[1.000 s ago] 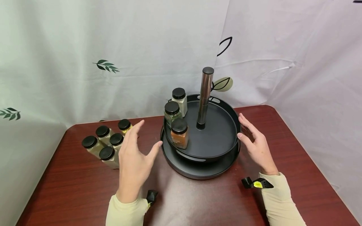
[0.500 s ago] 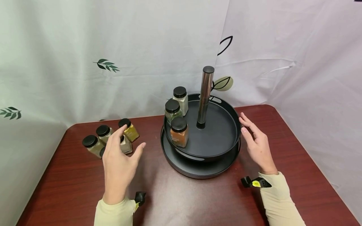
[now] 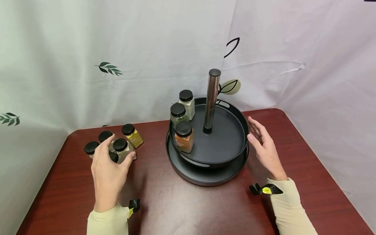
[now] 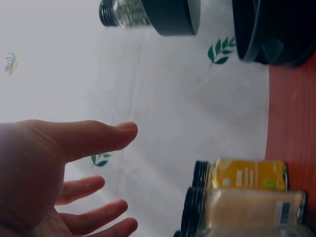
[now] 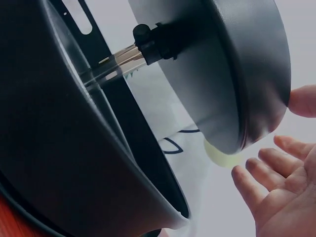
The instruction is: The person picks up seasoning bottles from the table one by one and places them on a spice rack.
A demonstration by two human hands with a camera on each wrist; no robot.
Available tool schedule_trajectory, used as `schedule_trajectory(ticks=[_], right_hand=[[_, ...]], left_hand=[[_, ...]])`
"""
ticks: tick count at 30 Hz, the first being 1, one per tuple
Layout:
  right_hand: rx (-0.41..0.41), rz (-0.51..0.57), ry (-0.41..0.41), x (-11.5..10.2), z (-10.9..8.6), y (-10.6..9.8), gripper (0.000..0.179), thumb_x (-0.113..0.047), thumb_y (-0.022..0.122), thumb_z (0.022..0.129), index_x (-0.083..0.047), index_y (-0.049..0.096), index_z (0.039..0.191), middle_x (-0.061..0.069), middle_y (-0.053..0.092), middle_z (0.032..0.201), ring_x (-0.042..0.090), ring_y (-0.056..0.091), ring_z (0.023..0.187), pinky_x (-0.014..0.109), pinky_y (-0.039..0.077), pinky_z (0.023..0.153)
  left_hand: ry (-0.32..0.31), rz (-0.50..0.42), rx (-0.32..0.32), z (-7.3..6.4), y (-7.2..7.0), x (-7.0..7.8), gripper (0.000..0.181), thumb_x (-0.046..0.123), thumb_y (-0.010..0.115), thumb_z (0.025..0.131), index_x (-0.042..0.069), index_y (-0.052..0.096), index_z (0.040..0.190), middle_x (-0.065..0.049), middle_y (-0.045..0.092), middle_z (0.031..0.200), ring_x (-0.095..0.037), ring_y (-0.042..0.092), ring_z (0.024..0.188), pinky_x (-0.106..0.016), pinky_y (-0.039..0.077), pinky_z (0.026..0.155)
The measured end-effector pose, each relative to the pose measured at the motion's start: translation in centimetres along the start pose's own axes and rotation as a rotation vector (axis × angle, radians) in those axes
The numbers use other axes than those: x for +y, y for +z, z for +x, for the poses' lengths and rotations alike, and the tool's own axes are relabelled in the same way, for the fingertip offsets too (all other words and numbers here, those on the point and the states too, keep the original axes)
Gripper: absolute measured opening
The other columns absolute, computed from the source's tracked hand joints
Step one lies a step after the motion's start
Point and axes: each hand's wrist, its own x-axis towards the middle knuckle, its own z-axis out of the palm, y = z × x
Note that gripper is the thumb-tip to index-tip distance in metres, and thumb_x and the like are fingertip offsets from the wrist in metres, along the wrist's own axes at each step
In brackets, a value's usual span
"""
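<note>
My left hand (image 3: 107,176) hovers over a group of spice jars at the left of the table, thumb and fingers spread apart and holding nothing. Nearest to it are a jar of beige powder (image 3: 125,152) and other black-lidded jars that the hand partly covers. A jar of yellow spice (image 4: 249,174) stands just behind. On the right, my right hand (image 3: 266,153) rests its thumb against the rim of a two-tier black turntable's upper tray (image 3: 224,143), fingers loosely extended. That tray bears a jar of orange spice (image 3: 184,143), a green herb jar (image 3: 178,120) and a whitish jar (image 3: 189,107).
A metal post (image 3: 211,101) rises from the middle of the upper tray. The lower tray (image 3: 205,180) sits on the reddish wooden table (image 3: 182,212). A white curtain (image 3: 141,49) hangs behind the table's back edge.
My left hand has moved leftward, away from the turntable and over the jars, uncovering the yellow jar. The right hand stays by the upper tray with hardly any movement.
</note>
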Motion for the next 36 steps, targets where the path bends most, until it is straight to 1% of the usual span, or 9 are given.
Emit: schedule_trajectory(ticks=[4, 7, 10, 14, 18, 22, 25, 31, 36], right_hand=[[-0.015, -0.026, -0.004, 0.0, 0.1, -0.1, 0.052, 0.0, 0.048, 0.104, -0.005, 0.037, 0.155, 0.015, 0.037, 0.158, 0.023, 0.038, 0.145, 0.019, 0.034, 0.111], [-0.016, -0.026, 0.014, -0.1, 0.1, -0.1, 0.052, -0.001, 0.048, 0.104, -0.008, 0.038, 0.155, 0.01, 0.038, 0.159, 0.025, 0.037, 0.145, 0.021, 0.034, 0.112], [-0.021, -0.029, 0.029, -0.2, 0.1, -0.1, 0.052, -0.001, 0.048, 0.104, -0.008, 0.038, 0.155, 0.008, 0.036, 0.16, 0.021, 0.037, 0.145, 0.022, 0.034, 0.112], [-0.042, -0.041, 0.016, -0.3, 0.1, -0.1, 0.052, -0.001, 0.048, 0.104, -0.005, 0.037, 0.155, 0.009, 0.032, 0.162, 0.015, 0.036, 0.145, 0.023, 0.034, 0.112], [-0.053, -0.045, 0.021, -0.4, 0.0, -0.1, 0.053, -0.001, 0.047, 0.104, -0.006, 0.036, 0.156, 0.007, 0.03, 0.163, 0.013, 0.035, 0.146, 0.02, 0.033, 0.112], [-0.054, -0.055, 0.036, -0.4, -0.1, -0.1, 0.053, -0.001, 0.047, 0.104, -0.008, 0.037, 0.156, 0.003, 0.03, 0.163, 0.011, 0.035, 0.145, 0.018, 0.033, 0.111], [-0.055, -0.066, 0.024, -0.4, -0.1, -0.1, 0.053, 0.0, 0.046, 0.104, -0.008, 0.037, 0.156, 0.004, 0.03, 0.163, 0.01, 0.035, 0.145, 0.018, 0.032, 0.112], [-0.029, -0.069, 0.003, -0.5, -0.3, 0.0, 0.053, 0.004, 0.05, 0.101, -0.005, 0.041, 0.153, 0.009, 0.032, 0.162, 0.008, 0.04, 0.142, 0.02, 0.036, 0.11], [0.001, -0.066, 0.004, -0.6, -0.4, 0.0, 0.054, 0.007, 0.053, 0.099, -0.007, 0.047, 0.15, 0.008, 0.037, 0.16, 0.011, 0.045, 0.139, 0.019, 0.039, 0.108]], left_hand=[[-0.038, 0.019, -0.013, 0.3, -0.5, -0.7, 0.078, 0.009, 0.088, 0.076, 0.006, 0.051, 0.145, -0.022, 0.05, 0.143, -0.042, 0.045, 0.133, -0.063, 0.036, 0.103], [-0.065, 0.039, -0.025, 0.5, -0.9, -1.2, 0.079, 0.008, 0.088, 0.076, 0.005, 0.05, 0.146, -0.023, 0.049, 0.143, -0.043, 0.045, 0.132, -0.063, 0.036, 0.103], [-0.099, 0.071, -0.057, 0.7, -1.3, -1.7, 0.081, 0.009, 0.087, 0.077, 0.004, 0.048, 0.147, -0.025, 0.048, 0.144, -0.044, 0.044, 0.133, -0.063, 0.035, 0.104], [-0.131, 0.116, -0.123, 0.9, -1.7, -2.4, 0.082, 0.011, 0.087, 0.077, 0.0, 0.046, 0.147, -0.028, 0.047, 0.143, -0.045, 0.042, 0.133, -0.062, 0.034, 0.105], [-0.157, 0.151, -0.213, 1.1, -1.9, -3.1, 0.082, 0.013, 0.086, 0.078, -0.001, 0.045, 0.147, -0.031, 0.049, 0.138, -0.048, 0.044, 0.129, -0.063, 0.035, 0.102], [-0.199, 0.168, -0.296, 1.3, -1.8, -3.8, 0.083, 0.014, 0.084, 0.08, -0.001, 0.041, 0.15, -0.033, 0.05, 0.137, -0.05, 0.045, 0.126, -0.064, 0.036, 0.101], [-0.22, 0.168, -0.332, 1.4, -1.6, -4.4, 0.085, 0.015, 0.084, 0.081, -0.002, 0.038, 0.151, -0.033, 0.049, 0.139, -0.051, 0.044, 0.127, -0.064, 0.037, 0.101], [-0.221, 0.169, -0.358, 1.4, -1.3, -5.2, 0.083, 0.016, 0.084, 0.081, -0.003, 0.04, 0.149, -0.031, 0.051, 0.14, -0.05, 0.048, 0.124, -0.062, 0.041, 0.099], [-0.227, 0.192, -0.358, 1.4, -1.2, -5.7, 0.08, 0.019, 0.085, 0.08, -0.001, 0.045, 0.146, -0.032, 0.057, 0.13, -0.051, 0.055, 0.113, -0.061, 0.046, 0.089]])
